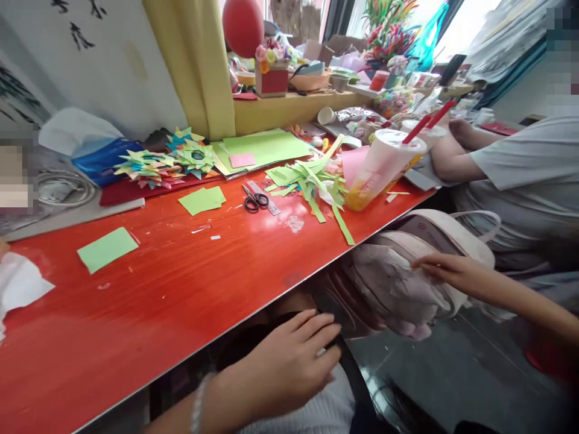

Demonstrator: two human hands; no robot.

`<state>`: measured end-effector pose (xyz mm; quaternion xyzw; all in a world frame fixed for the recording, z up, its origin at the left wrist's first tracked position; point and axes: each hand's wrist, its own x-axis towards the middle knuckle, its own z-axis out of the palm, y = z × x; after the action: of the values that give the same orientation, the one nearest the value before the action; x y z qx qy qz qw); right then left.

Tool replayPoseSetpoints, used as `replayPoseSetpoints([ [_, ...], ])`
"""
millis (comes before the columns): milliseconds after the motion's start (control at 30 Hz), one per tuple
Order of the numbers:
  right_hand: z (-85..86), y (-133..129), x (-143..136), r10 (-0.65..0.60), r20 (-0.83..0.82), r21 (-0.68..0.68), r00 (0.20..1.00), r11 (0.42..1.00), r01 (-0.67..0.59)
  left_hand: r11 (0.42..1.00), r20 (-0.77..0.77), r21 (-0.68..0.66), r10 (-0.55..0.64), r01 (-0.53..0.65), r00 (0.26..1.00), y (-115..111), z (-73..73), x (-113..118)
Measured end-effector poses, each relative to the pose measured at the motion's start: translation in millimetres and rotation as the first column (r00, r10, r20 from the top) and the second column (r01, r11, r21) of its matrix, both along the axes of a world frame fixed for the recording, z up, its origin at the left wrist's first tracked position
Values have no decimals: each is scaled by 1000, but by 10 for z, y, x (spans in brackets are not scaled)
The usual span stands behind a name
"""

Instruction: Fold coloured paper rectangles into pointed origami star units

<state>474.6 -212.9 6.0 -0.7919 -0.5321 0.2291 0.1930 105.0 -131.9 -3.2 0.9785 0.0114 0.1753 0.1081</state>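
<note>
Low in front of my body, over the lap and a black strap (pixel 355 367), is my left hand (pixel 301 352). Its fingers are loosely bent and a little apart; a small pale spot shows between two of them. A light bracelet (pixel 199 404) circles that wrist. My right hand (pixel 438 267) reaches in from the right to a pale pinkish backpack (pixel 384 274) beside the table edge. Its fingers are drawn together against the bag's upper front; the fingertips' exact hold is hard to see. The backpack's top flap (pixel 425 232) shows a darker panel.
The red table (pixel 190 313) carries green paper squares (pixel 107 249), black-handled scissors (pixel 256 201) over a clear ruler (pixel 266 199), green paper strips (pixel 312 181) and folded paper stars (pixel 196 155). A tilted drink cup (pixel 384 166) stands near the edge. A person's arm (pixel 456 157) rests at right.
</note>
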Motion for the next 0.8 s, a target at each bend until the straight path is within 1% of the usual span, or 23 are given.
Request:
replayPoseSetpoints([
  [33, -71, -16, -40, 2, -218, -79, 976, 997, -19, 1000, 48, 16, -16, 15, 999, 3, -97, 206],
  [67, -127, -33, -82, 2, -388, -127, 922, 990, -56, 1000, 58, 11, -10, 10, 998, 42, -190, 430],
  [100, -170, -50, -108, -5, -461, -132, 887, 989, -63, 1000, 70, -5, 4, -3, 998, 102, -272, 673],
  [133, -200, -69, -106, -14, -460, -125, 888, 991, -49, 1000, 73, -7, 25, -25, 997, 169, -339, 934],
  [167, -219, -86, -69, -40, -414, -126, 909, 992, -14, 1000, 82, 0, 22, -22, 996, 231, -389, 1211],
  [200, -228, -101, 5, -93, -316, -90, 944, 994, 67, 1000, 93, 9, 10, -11, 996, 278, -423, 1494],
  [233, -232, -113, 107, -182, -162, 15, 970, 982, 186, 1000, 102, 24, -4, 2, 995, 305, -443, 1774],
  [267, -233, -119, 227, -277, 26, 138, 960, 953, 271, 999, 122, 47, -7, 2, 992, 312, -453, 2039],
  [300, -234, -118, 349, -337, 106, 185, 936, 931, 314, 998, 147, 68, -9, -1, 989, 302, -456, 2274],
  [333, -235, -111, 462, -355, 150, 188, 923, 926, 326, 995, 173, 95, -35, 18, 984, 279, -457, 2469],
  [367, -238, -98, 553, -332, 176, 167, 927, 938, 305, 994, 191, 104, -46, 26, 980, 250, -459, 2612],
  [400, -242, -81, 620, -274, 173, 124, 946, 959, 255, 993, 196, 106, -67, 47, 978, 220, -467, 2698],
  [433, -247, -63, 662, -200, 159, 77, 967, 979, 190, 992, 190, 105, -82, 63, 978, 194, -486, 2726],
  [467, -253, -46, 682, -136, 149, 37, 979, 991, 132, 990, 181, 110, -106, 87, 978, 173, -517, 2699],
  [500, -260, -31, 687, -89, 152, 7, 984, 996, 89, 987, 170, 118, -127, 108, 977, 156, -564, 2627],
  [533, -271, -19, 681, -70, 175, -12, 982, 997, 73, 983, 137, 133, -143, 124, 980, 141, -626, 2521],
  [633, -348, -2, 623, -127, 335, -18, 934, 990, 141, 991, 34, 105, -82, 78, 996, 89, -868, 2133],
  [700, -458, 4, 546, -160, 431, -13, 888, 983, 183, 996, -3, 77, -33, 33, 999, 43, -1029, 1926],
  [733, -528, 11, 496, -159, 462, -15, 873, 982, 187, 997, -13, 70, -16, 17, 1000, 20, -1095, 1857],
  [800, -679, 47, 394, -140, 502, -30, 854, 983, 179, 998, -25, 61, 1, 1, 1000, -19, -1184, 1788],
])
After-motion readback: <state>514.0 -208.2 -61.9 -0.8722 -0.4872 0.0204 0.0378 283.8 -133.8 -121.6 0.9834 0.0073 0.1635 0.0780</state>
